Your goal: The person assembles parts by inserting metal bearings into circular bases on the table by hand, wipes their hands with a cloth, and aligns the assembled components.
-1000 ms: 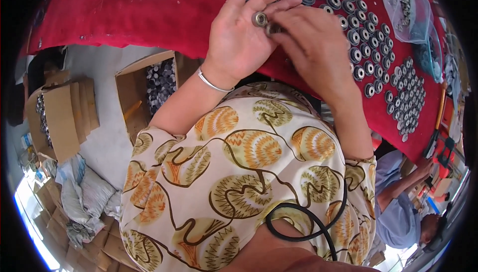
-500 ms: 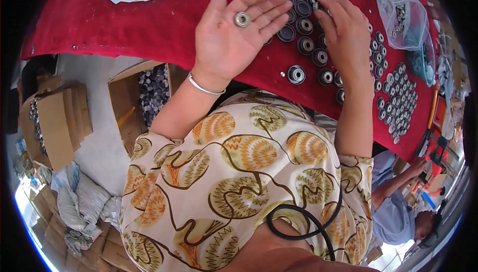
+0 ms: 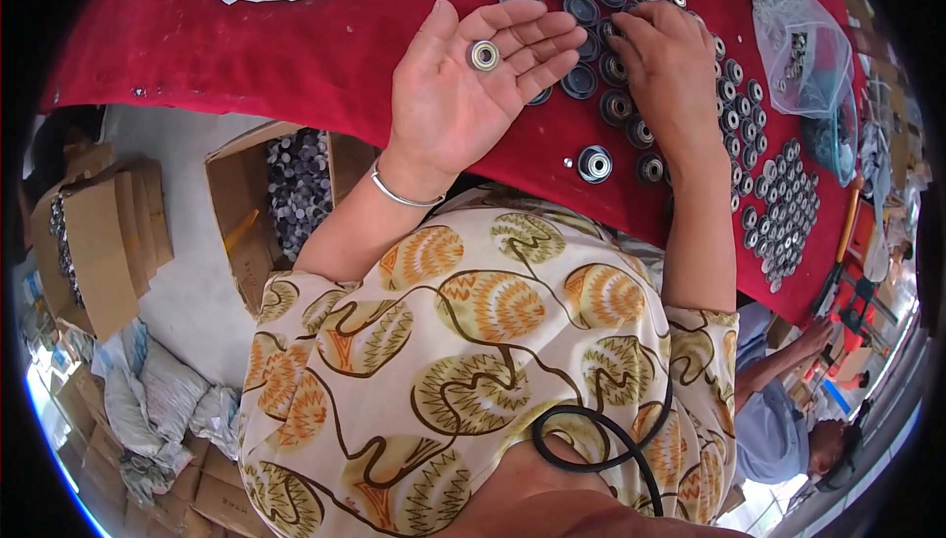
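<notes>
My left hand [image 3: 448,95] is turned palm up with its fingers stretched out. A small metal ball bearing [image 3: 484,55] lies loose on that palm. To its right, my right hand [image 3: 672,70] reaches down over the dark round caps, thumb and fingers pinched together at a cap [image 3: 611,30]. Whatever is between the fingertips is hidden. Bare dark caps [image 3: 579,81] lie between the two hands. Around the right hand are caps with bearings seated in them, such as one [image 3: 616,106] just below its fingers. Another cap with a bearing [image 3: 595,164] sits apart, nearer me.
A red cloth [image 3: 296,55] covers the table. Many small bearing pieces [image 3: 783,208] cluster at its right, below a clear plastic bag [image 3: 803,55] and a teal basket [image 3: 838,139]. An open carton [image 3: 232,203] stands at the left, below table level. Another person [image 3: 778,430] is at lower right.
My right hand has come slightly nearer me and left, from a cap farther back to another. My left hand stays palm up with the bearing. The view has shifted a little.
</notes>
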The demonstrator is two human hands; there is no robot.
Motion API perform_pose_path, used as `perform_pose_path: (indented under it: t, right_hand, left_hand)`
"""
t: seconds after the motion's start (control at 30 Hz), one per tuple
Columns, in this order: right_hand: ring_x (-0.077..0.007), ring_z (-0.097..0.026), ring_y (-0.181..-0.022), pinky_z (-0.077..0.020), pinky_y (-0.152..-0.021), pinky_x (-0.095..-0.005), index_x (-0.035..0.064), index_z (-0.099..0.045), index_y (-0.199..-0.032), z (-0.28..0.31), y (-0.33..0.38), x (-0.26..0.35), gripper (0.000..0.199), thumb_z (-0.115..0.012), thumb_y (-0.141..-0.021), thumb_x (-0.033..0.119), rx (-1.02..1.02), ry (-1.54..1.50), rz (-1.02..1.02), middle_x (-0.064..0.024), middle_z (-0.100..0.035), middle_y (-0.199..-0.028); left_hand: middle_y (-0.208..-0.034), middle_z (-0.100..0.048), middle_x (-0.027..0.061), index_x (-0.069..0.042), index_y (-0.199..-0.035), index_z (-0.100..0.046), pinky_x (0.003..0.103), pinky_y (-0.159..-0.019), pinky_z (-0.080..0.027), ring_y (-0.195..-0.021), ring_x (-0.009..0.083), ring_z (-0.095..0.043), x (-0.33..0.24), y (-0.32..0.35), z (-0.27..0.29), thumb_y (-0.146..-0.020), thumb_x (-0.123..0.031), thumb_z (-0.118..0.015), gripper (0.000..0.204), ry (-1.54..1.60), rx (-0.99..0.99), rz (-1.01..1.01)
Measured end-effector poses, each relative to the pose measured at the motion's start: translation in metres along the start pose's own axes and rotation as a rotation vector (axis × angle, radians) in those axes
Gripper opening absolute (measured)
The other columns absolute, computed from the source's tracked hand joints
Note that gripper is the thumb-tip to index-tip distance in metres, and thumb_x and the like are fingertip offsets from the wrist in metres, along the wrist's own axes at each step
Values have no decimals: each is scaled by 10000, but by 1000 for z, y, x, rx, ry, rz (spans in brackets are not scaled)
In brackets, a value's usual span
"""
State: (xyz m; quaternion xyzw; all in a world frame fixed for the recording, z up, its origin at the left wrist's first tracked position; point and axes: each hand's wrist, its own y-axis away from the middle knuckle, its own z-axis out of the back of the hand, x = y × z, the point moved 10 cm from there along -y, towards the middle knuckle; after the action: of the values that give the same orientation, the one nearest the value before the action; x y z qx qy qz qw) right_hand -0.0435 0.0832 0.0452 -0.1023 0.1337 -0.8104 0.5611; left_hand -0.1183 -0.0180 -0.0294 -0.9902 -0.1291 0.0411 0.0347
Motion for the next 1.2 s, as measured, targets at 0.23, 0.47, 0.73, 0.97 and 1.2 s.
perform_pose_path:
  t: [0.23, 0.47, 0.73, 0.97, 1.2]
  right_hand:
    - [-270, -585, -978, -410, -938, -424, 70, -669, -1069, 4, 8, -3, 271, -638, -799, 80, -16, -22, -66, -72, -630, -963]
    - [-264, -567, -1032, -398, -973, -425, 52, -651, -1096, -6, 11, 19, 342, -583, -762, 28, 64, 16, 23, -74, -617, -1001]
    - [-269, -565, -1060, -383, -1006, -439, 44, -627, -1146, -19, 10, 24, 408, -563, -749, -21, 73, 119, -4, -93, -608, -1074]
    - [-273, -622, -927, -473, -799, -389, 79, -647, -1064, 27, 8, 16, 283, -622, -785, 39, -133, -357, -187, -91, -654, -949]
    - [-278, -581, -911, -438, -775, -400, 84, -623, -1049, 15, 6, 70, 298, -669, -755, 75, -102, -471, 102, -82, -620, -943]
  left_hand:
    - [-1393, -414, 299, 80, -1351, -403, 497, -1165, -230, -1365, 432, -313, -4, -3, 5, -1016, -468, -246, 661, -44, -39, -10]
    - [-1388, -418, 300, 83, -1348, -407, 498, -1164, -232, -1360, 434, -320, -3, -6, 5, -1015, -460, -263, 653, -4, 6, 8]
    - [-1391, -407, 311, 91, -1348, -400, 504, -1161, -236, -1358, 438, -318, -6, -12, 2, -1013, -462, -271, 659, -86, -60, -18]
    - [-1328, -488, 254, 28, -1348, -419, 473, -1095, -341, -1254, 354, -463, -1, -8, -2, -1013, -479, -304, 619, -205, -105, -50]
    - [-1348, -458, 182, 16, -1434, -281, 400, -1079, -346, -1257, 266, -449, 18, -4, -8, -1006, -490, -349, 666, -394, -143, 10]
